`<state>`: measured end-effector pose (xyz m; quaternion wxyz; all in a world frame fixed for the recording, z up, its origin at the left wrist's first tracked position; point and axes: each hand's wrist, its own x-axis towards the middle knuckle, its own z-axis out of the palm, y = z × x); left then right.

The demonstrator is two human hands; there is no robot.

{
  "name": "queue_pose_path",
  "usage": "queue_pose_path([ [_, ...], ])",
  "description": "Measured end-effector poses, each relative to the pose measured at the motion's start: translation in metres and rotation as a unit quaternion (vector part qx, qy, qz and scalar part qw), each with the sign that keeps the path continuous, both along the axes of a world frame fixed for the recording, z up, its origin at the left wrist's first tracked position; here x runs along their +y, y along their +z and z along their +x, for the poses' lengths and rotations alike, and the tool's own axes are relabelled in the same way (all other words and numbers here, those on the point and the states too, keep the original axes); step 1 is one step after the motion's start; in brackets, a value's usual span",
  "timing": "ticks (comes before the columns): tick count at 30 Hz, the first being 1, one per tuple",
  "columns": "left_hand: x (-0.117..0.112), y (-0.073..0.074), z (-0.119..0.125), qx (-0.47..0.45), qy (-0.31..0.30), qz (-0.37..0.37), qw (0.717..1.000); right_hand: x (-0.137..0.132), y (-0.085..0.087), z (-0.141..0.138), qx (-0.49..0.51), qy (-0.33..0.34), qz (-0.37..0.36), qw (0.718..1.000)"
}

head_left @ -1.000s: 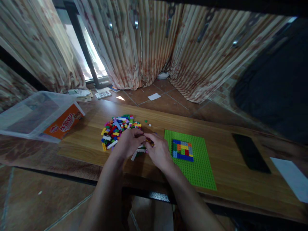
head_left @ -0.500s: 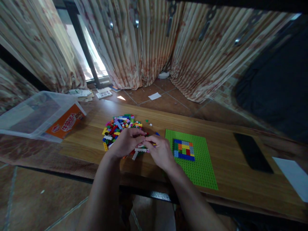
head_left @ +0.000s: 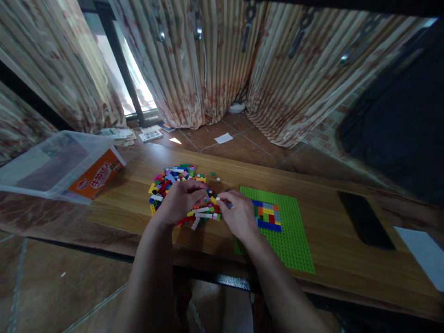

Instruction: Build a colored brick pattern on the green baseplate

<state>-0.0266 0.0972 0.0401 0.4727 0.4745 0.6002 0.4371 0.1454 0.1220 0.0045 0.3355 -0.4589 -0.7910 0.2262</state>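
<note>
My right hand (head_left: pixel 237 212) is closed in a pinch between the brick pile and the baseplate, with a small white brick (head_left: pixel 218 199) at its fingertips. Over the loose pile of coloured toy bricks (head_left: pixel 203 215) hangs my left hand (head_left: pixel 182 201), thumb and fingers curled together; whatever may be between them is hidden. The green studded baseplate (head_left: pixel 293 245) lies to the right. On it sits a flat square of bricks (head_left: pixel 270 226), blue along the front edge, with yellow, red, orange and light blue pieces. My right hand covers its left side.
A clear plastic box (head_left: pixel 45 189) with an orange label stands at the table's left end. A black phone-like slab (head_left: pixel 366 219) and a white sheet (head_left: pixel 421 252) lie on the right. Two stray bricks (head_left: pixel 212 174) rest behind the pile. Curtains (head_left: pixel 222 69) hang beyond the wooden table (head_left: pixel 208 247).
My hands, whose fingertips met over the pile, are now apart. The right one has shifted right toward the baseplate with a small white brick; the left has barely moved.
</note>
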Motion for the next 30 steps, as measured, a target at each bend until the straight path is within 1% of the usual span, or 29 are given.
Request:
queue_pose_path([
  [3,0.000,0.000,0.004,-0.025,-0.003,-0.019,1.000,-0.001,-0.002,-0.002,-0.025,-0.003,0.005,1.000],
  [5,0.000,0.001,0.008,-0.047,0.002,-0.029,0.998,-0.002,-0.001,-0.003,-0.013,-0.005,0.006,1.000],
  [7,0.000,0.003,0.012,-0.074,0.011,-0.031,0.997,-0.004,0.001,-0.003,0.029,-0.009,-0.005,1.000],
  [9,0.000,0.004,0.016,-0.094,0.007,-0.030,0.995,-0.005,0.003,-0.002,0.095,-0.005,-0.038,0.995],
  [11,0.000,0.006,0.020,-0.099,-0.013,-0.030,0.995,-0.006,0.004,0.001,0.162,0.011,-0.082,0.983],
  [13,0.000,0.007,0.024,-0.091,-0.037,-0.034,0.995,-0.005,0.005,0.006,0.207,0.039,-0.116,0.971],
  [16,0.000,0.007,0.029,-0.099,-0.058,-0.033,0.993,-0.005,0.006,0.016,0.220,0.080,-0.125,0.964],
  [19,0.001,0.006,0.034,-0.127,-0.075,-0.024,0.989,-0.005,0.009,0.024,0.208,0.094,-0.116,0.967],
  [24,-0.001,0.005,0.044,-0.152,-0.090,-0.027,0.984,-0.004,0.014,0.035,0.195,0.088,-0.106,0.971],
  [27,-0.001,0.006,0.054,-0.160,-0.095,-0.025,0.982,0.001,0.020,0.052,0.178,0.077,-0.113,0.974],
  [29,0.000,0.005,0.061,-0.162,-0.087,-0.022,0.983,0.008,0.025,0.073,0.176,0.042,-0.120,0.976],
  [30,0.000,0.004,0.064,-0.155,-0.085,-0.019,0.984,0.012,0.027,0.086,0.188,0.008,-0.120,0.975],
])
